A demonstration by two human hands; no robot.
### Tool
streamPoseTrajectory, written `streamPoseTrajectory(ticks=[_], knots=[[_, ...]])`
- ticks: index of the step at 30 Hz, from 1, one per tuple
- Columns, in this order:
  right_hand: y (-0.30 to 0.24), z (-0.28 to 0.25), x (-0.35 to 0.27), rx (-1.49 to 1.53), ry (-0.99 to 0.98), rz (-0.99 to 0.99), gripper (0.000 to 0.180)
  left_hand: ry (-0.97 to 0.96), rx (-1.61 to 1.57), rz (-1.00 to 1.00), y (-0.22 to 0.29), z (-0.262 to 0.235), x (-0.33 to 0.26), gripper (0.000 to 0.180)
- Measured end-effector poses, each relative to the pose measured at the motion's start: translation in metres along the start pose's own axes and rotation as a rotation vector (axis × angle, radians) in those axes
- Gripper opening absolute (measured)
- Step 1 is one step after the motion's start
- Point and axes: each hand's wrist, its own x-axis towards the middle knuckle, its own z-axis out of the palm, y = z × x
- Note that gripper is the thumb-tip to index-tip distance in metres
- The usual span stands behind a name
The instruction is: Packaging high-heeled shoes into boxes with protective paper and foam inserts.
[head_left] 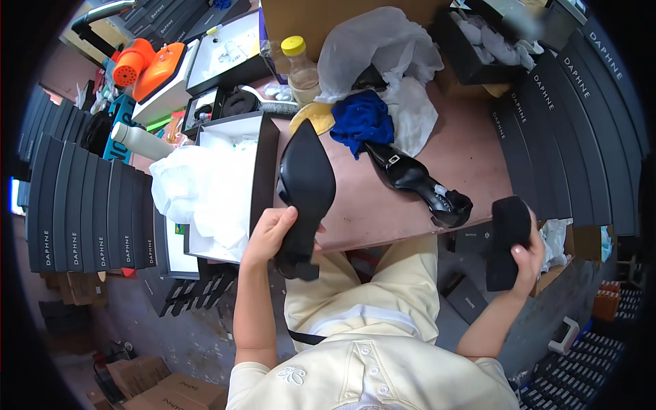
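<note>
A black pointed-toe shoe (307, 171) is in the left hand (273, 232), sole toward the viewer, toe pointing away, heel nearest the body. The right hand (527, 260) holds a matte black block (509, 222), notched along one side.

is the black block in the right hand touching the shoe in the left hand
Apart. The head view shows a clear gap between the black block and the shoe, with the table and cream trousers visible between them.

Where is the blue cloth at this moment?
In the head view, the blue cloth lies on the table, above and slightly right of the picture's centre, between the yellow pad and white cloth, by the toe of the buckled black shoe.
</note>
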Motion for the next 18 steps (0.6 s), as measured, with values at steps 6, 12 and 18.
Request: streamPoseTrajectory(ticks=[6, 12, 18], knots=[[0.082, 0.016, 0.011, 1.087, -0.22, 0.509, 0.076, 0.629, 1.332, 0.141, -0.01, 0.009, 0.023, 0.024], [0.072, 0.016, 0.008, 0.5, -0.677, 0.279, 0.072, 0.545, 0.589, 0.187, 0.019, 0.116, 0.025, 0.04], [0.05, 0.09, -0.053, 0.069, -1.203, -0.03, 0.053, 0.034, 0.77, -0.066, -0.013, 0.135, 0.068, 0.104]])
